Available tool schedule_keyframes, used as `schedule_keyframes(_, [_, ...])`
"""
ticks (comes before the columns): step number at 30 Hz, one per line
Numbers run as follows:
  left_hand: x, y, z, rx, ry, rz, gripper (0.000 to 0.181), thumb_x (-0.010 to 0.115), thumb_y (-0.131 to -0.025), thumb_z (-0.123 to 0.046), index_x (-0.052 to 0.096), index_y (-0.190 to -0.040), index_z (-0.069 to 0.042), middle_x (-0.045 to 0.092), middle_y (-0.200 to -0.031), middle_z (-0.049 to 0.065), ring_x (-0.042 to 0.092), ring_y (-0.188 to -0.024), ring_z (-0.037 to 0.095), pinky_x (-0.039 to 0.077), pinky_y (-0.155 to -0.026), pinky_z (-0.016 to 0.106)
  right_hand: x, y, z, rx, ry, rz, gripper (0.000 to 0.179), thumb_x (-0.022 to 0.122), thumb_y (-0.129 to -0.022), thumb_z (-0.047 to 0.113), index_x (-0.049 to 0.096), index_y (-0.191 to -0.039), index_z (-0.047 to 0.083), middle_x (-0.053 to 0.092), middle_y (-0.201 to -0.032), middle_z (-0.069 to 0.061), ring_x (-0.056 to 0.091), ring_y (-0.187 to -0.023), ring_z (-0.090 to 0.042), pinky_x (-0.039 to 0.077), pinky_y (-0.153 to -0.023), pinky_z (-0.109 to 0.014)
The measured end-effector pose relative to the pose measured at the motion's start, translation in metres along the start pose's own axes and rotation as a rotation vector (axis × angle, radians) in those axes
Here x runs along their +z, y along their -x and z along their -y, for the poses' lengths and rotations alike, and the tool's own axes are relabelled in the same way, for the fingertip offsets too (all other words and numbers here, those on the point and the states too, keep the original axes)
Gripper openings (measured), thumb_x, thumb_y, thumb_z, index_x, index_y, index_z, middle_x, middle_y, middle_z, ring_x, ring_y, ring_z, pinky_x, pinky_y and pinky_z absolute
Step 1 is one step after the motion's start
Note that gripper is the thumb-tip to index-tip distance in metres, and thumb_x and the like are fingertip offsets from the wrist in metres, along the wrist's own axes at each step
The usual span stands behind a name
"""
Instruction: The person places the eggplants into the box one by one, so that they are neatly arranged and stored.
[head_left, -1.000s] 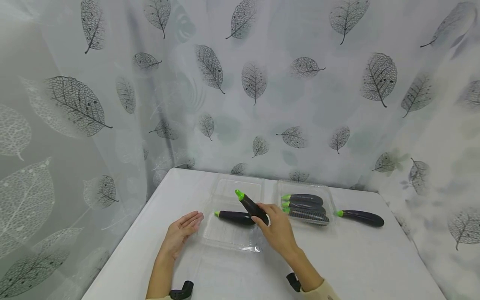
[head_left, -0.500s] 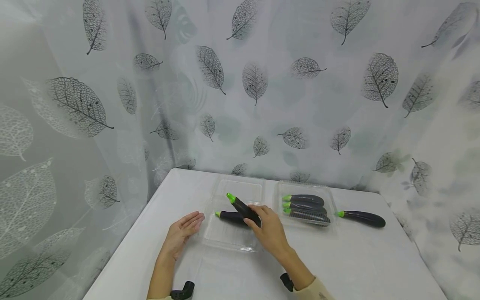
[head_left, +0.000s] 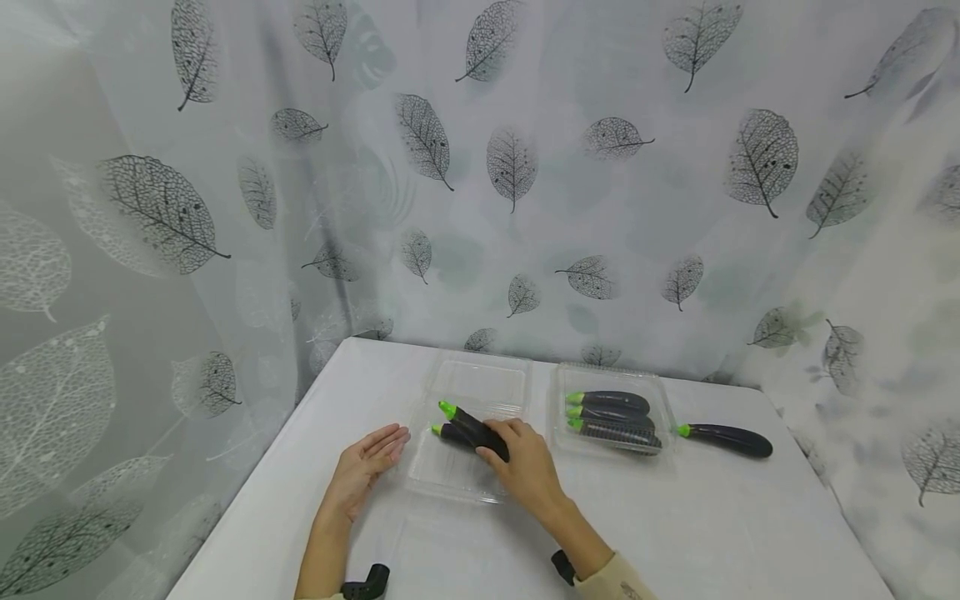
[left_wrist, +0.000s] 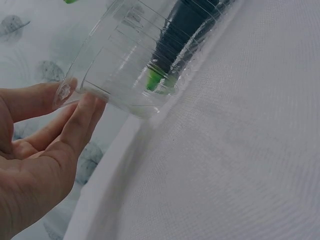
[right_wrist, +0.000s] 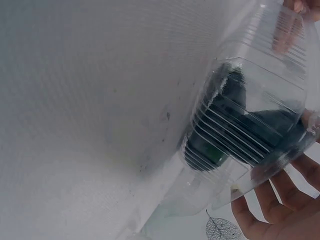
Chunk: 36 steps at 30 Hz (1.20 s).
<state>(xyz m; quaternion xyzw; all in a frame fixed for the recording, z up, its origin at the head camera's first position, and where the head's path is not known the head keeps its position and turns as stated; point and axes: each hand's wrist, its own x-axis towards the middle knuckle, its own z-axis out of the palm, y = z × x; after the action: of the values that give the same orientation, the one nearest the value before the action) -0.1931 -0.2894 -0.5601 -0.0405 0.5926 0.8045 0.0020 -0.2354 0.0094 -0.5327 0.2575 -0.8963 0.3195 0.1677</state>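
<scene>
My right hand (head_left: 523, 462) grips a dark eggplant (head_left: 471, 427) by its thick end, its bright green stem end pointing up and left. That eggplant is tilted over an open clear plastic box (head_left: 450, 482) and overlaps a second eggplant (head_left: 444, 432) lying inside. In the right wrist view, the fingers (right_wrist: 272, 202) show beyond the box's clear wall. My left hand (head_left: 365, 467) is at the box's left side, fingers fairly straight. In the left wrist view its fingertips (left_wrist: 90, 100) touch the clear wall near the rim, with the thumb beside the corner.
A closed clear box (head_left: 663, 408) with several eggplants stands to the right. Beyond it one loose eggplant (head_left: 727, 439) lies on the white table (head_left: 720, 525). The open box's lid (head_left: 480, 379) lies behind it, near the leaf-patterned curtain (head_left: 465, 208).
My right hand has moved left and slightly down with the eggplant, bringing it over the one in the open box. The left hand has stayed at the box's side.
</scene>
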Motion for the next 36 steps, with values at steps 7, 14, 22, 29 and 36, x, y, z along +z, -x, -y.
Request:
schedule_keyframes(7, [0.001,0.001,-0.001,-0.006,0.010,0.002,0.057,0.061,-0.098,0.013,0.041,-0.151,0.011,0.047,-0.154,0.031,0.049,-0.143,0.036,0.052,-0.106,0.027,0.007,-0.002,0.000,-0.012,0.041,0.016,0.046,0.083,-0.091,0.034,0.072,-0.132,0.016,0.070,-0.114,-0.003,0.067,-0.100,-0.024,0.057,-0.083,-0.044])
schedule_keyframes(14, [0.002,0.001,-0.001,-0.002,0.000,0.001,0.057,0.061,-0.098,0.013,0.041,-0.151,0.011,0.047,-0.153,0.031,0.048,-0.143,0.037,0.052,-0.107,0.028,0.014,-0.004,-0.002,-0.039,0.085,0.039,0.045,0.084,-0.089,0.033,0.073,-0.129,0.016,0.070,-0.112,-0.003,0.066,-0.101,-0.024,0.055,-0.089,-0.046])
schedule_keyframes(22, [0.000,-0.001,0.001,0.014,0.000,-0.003,0.057,0.062,-0.097,0.013,0.042,-0.150,0.011,0.048,-0.152,0.031,0.052,-0.141,0.035,0.053,-0.105,0.027,0.020,-0.007,-0.004,-0.044,0.173,0.085,0.047,0.086,-0.087,0.037,0.075,-0.128,0.018,0.070,-0.109,-0.002,0.063,-0.098,-0.022,0.052,-0.083,-0.041])
schedule_keyframes(29, [-0.001,-0.001,0.003,0.010,0.012,-0.012,0.057,0.064,-0.097,0.011,0.044,-0.150,0.011,0.050,-0.151,0.030,0.056,-0.137,0.031,0.055,-0.103,0.027,0.023,-0.008,-0.004,-0.067,0.219,0.105,0.046,0.090,-0.083,0.034,0.076,-0.124,0.019,0.070,-0.107,-0.002,0.063,-0.097,-0.023,0.053,-0.081,-0.040])
schedule_keyframes(36, [-0.001,-0.001,0.003,0.009,0.021,-0.020,0.056,0.063,-0.097,0.011,0.044,-0.150,0.011,0.050,-0.151,0.031,0.055,-0.139,0.033,0.055,-0.103,0.026,0.025,-0.008,-0.002,-0.069,0.233,0.119,0.045,0.094,-0.077,0.028,0.078,-0.117,0.019,0.070,-0.106,-0.001,0.062,-0.100,-0.023,0.053,-0.082,-0.040])
